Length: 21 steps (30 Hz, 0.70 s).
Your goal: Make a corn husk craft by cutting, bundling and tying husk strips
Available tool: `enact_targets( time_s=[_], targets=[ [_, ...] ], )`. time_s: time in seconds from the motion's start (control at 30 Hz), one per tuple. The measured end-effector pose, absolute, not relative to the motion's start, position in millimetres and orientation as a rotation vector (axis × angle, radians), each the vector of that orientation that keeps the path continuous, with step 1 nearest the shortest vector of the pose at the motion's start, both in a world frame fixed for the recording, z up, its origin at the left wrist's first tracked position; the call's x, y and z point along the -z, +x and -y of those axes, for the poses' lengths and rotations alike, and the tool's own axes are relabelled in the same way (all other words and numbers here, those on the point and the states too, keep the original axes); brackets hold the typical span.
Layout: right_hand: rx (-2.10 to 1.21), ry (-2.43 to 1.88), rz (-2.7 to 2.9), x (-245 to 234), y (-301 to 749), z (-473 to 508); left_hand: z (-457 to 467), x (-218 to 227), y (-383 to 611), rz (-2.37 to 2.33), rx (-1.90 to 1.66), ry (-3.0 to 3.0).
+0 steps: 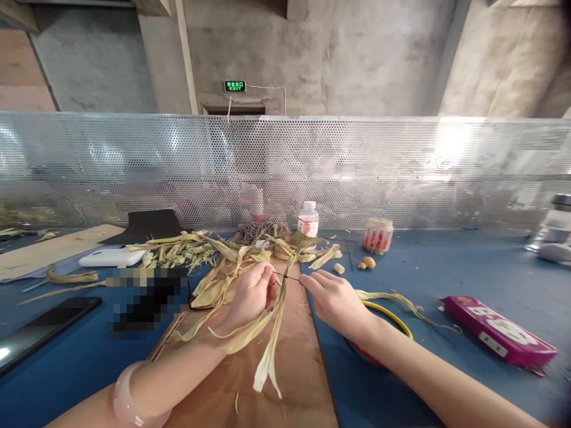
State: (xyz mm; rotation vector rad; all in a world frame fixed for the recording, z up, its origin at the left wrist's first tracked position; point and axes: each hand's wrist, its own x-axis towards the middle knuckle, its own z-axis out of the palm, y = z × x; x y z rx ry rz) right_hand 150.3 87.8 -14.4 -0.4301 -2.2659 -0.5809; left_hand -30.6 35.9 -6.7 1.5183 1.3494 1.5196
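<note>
Head view, reading left to right: a loose pile of dry husks (209, 291) is lying on the blue worktop (446, 255) and spreading onto the far left part of a brown board (306, 362). Next, the left hand (252, 294) is pinching one end of a dark cord (292, 278) between thumb and fingertip; whether its curled fingers are also holding a strip, I cannot tell. The cord is running rightward and crossing a husk bundle (277, 315) at a dark knot or wrap. That bundle is sitting between both hands, over the board, its long axis running far to near and its split tips pointing near, so cord and bundle are meeting almost squarely. The right hand (332, 295) is gripping the cord's other end, knuckles upward. Neither hand is clearly lying nearer the crossing. Farther right, a purple pack (499, 336) is resting well apart.
</note>
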Motion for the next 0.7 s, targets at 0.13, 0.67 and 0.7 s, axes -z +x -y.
enact_targets(
  time_s=[0.13,0.67,0.7],
  targets=[
    [0.652,-0.414,2.252,13,153,-90,-37,6,-31,-1.298,-1.48,1.438],
    [0.746,-0.397,2.235,13,155,-96,-26,-5,-30,-1.31,-1.469,1.474],
    [0.751,-0.385,2.228,13,155,-96,-26,-5,-30,-1.299,-1.468,1.462]
  ],
)
